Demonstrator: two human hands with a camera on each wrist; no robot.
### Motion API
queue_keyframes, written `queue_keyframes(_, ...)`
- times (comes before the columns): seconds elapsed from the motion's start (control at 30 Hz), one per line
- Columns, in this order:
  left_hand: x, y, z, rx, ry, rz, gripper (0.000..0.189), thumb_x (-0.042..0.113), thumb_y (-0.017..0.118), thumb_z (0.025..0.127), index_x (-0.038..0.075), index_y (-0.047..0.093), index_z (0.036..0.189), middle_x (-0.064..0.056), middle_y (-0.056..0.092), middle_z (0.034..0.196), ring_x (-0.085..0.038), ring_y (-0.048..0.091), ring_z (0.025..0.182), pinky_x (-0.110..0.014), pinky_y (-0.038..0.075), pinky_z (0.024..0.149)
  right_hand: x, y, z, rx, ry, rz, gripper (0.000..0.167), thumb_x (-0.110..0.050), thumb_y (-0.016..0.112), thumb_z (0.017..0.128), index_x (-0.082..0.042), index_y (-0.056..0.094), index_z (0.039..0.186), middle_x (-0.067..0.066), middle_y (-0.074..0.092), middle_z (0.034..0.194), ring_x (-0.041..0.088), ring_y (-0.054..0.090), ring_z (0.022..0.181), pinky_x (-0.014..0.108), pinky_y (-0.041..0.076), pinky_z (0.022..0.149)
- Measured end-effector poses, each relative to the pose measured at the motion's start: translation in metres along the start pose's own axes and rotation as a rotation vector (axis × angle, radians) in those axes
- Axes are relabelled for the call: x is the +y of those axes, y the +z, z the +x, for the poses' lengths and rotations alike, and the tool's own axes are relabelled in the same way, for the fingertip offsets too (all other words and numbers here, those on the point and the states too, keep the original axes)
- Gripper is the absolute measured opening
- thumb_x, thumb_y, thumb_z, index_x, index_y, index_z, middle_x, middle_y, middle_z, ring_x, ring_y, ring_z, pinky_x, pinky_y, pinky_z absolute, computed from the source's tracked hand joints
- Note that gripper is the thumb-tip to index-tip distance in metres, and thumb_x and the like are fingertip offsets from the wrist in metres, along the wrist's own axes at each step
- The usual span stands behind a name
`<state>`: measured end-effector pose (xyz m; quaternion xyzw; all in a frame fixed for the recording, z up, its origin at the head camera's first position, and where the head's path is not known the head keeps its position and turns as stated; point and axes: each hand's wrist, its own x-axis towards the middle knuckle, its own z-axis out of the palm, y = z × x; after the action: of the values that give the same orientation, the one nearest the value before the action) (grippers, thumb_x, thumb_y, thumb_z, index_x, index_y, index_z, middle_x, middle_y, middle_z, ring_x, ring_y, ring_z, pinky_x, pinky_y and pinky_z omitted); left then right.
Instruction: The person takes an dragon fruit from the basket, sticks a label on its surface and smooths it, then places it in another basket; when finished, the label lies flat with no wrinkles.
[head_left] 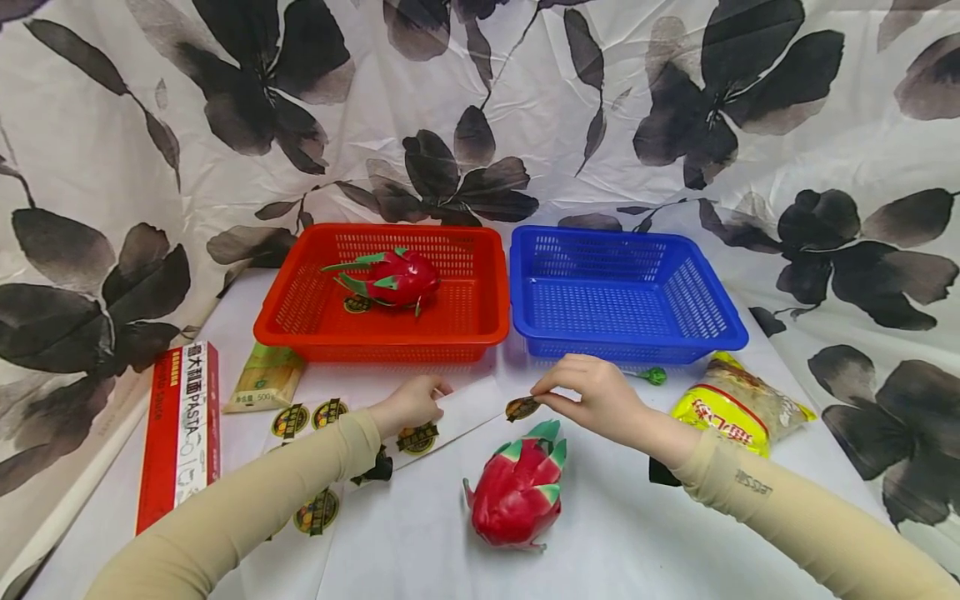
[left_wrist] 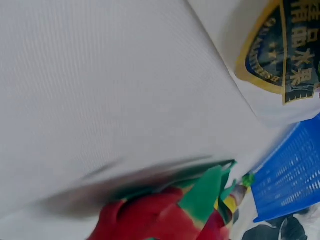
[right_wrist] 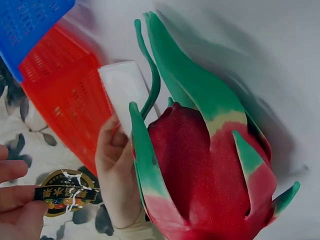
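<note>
My right hand (head_left: pixel 596 400) pinches a round black-and-gold fruit sticker (head_left: pixel 521 407) by its edge between thumb and fingers. In the right wrist view the sticker (right_wrist: pixel 66 192) shows its printed fruit and lettering. My left hand (head_left: pixel 411 406) grips a white strip of sticker backing paper (head_left: pixel 468 417), on which one sticker (head_left: pixel 417 437) is visible. Below and between the hands, a red dragon fruit (head_left: pixel 517 492) with green-tipped scales lies on the white table. It fills much of the right wrist view, where the left hand (right_wrist: pixel 117 175) appears behind it.
Another dragon fruit (head_left: pixel 401 277) lies in the red basket (head_left: pixel 382 342), a sticker beside it. The blue basket (head_left: pixel 630 346) stands to its right. Around are a pasta box (head_left: pixel 180 425), green packet (head_left: pixel 264 379), yellow bag (head_left: pixel 738 408), green lollipop (head_left: pixel 654 376) and more stickers (head_left: pixel 317 511).
</note>
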<state>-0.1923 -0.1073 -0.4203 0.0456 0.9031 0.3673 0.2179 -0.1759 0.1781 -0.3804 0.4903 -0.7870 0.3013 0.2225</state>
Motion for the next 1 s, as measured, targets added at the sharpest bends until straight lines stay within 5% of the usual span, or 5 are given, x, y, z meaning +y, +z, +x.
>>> queue_keyframes(0.2,-0.001,0.003,0.0,0.019,0.035,0.042,0.038,-0.009,0.064,0.089,-0.011,0.065,0.127,-0.027,0.068,0.121,-0.038,0.064,0.114,-0.048,0.057,0.102,-0.002,-0.003,-0.007,0.024,0.106,0.075,0.028,0.013,0.087,0.073,-0.006,0.08,0.093,0.004,0.079,0.084,0.016,0.069,0.075,0.024,0.059,0.07)
queue_keyframes(0.53,0.012,0.011,-0.007,0.117,0.058,0.266,0.036,0.008,0.074,0.092,-0.004,0.067,0.126,-0.023,0.07,0.125,-0.046,0.059,0.12,-0.06,0.047,0.106,-0.002,-0.009,-0.025,0.033,0.25,0.092,0.024,0.012,0.084,0.077,-0.006,0.08,0.091,0.004,0.078,0.083,0.013,0.068,0.073,0.025,0.058,0.066)
queue_keyframes(0.67,0.023,0.019,-0.013,0.169,0.148,0.264,0.032,0.011,0.074,0.093,-0.005,0.071,0.122,-0.024,0.069,0.126,-0.047,0.056,0.123,-0.061,0.046,0.105,-0.005,-0.015,-0.031,0.029,0.332,0.112,0.021,0.011,0.082,0.08,-0.005,0.081,0.093,0.006,0.079,0.085,0.01,0.068,0.074,0.023,0.058,0.068)
queue_keyframes(0.8,0.037,0.026,-0.02,0.053,0.189,0.165,0.033,0.02,0.068,0.099,-0.005,0.071,0.12,-0.022,0.072,0.121,-0.039,0.065,0.116,-0.053,0.053,0.107,-0.01,-0.021,-0.035,0.044,0.374,0.141,0.02,0.012,0.082,0.08,-0.004,0.081,0.093,0.007,0.079,0.085,0.007,0.067,0.074,0.019,0.057,0.068)
queue_keyframes(1.0,0.05,0.037,-0.026,-0.239,-0.041,-0.073,0.055,0.047,0.053,0.108,-0.002,0.063,0.131,-0.014,0.067,0.111,-0.023,0.061,0.09,-0.04,0.058,0.092,-0.017,-0.027,-0.038,0.059,0.41,0.174,0.02,0.011,0.082,0.081,-0.003,0.08,0.094,0.008,0.079,0.085,0.004,0.066,0.074,0.018,0.057,0.067)
